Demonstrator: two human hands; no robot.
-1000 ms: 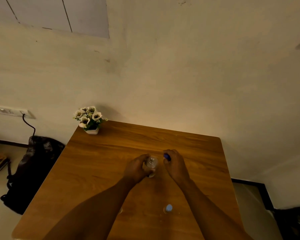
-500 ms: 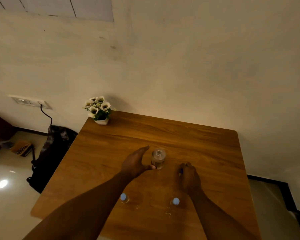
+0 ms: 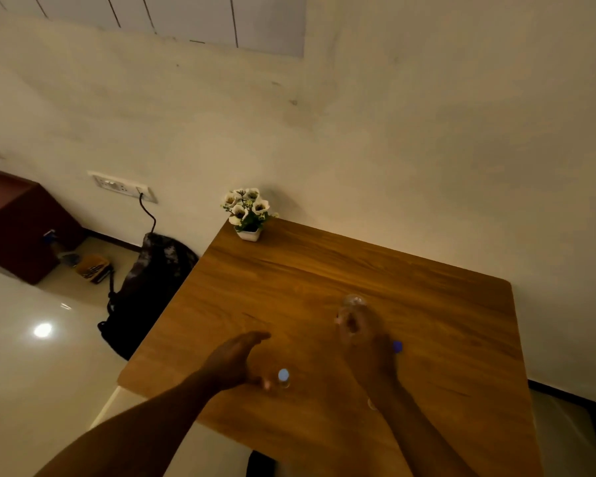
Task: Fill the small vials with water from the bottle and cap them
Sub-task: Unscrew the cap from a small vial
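A clear water bottle [image 3: 353, 306] stands uncapped near the middle of the wooden table [image 3: 289, 287]. My right hand [image 3: 370, 359] is blurred and wraps the bottle's lower part, thumb on its left side. The bottle's dark blue cap [image 3: 397, 346] lies on the table just right of that hand. A small vial with a pale blue cap [image 3: 283, 376] stands near the front edge. My left hand [image 3: 234, 359] is open beside it, thumb tip close to the vial. A second vial [image 3: 371, 404] shows only as a sliver behind my right wrist.
A small white pot of white flowers [image 3: 248, 215] sits at the table's far left corner. Left of the table, a dark backpack [image 3: 145, 287] leans on the floor below a wall socket [image 3: 123, 185]. The wall runs close behind the table.
My right hand has set the blue cap down and moved up to the bottle. My left hand has left the bottle and dropped back to the left vial. The camera has swung left.
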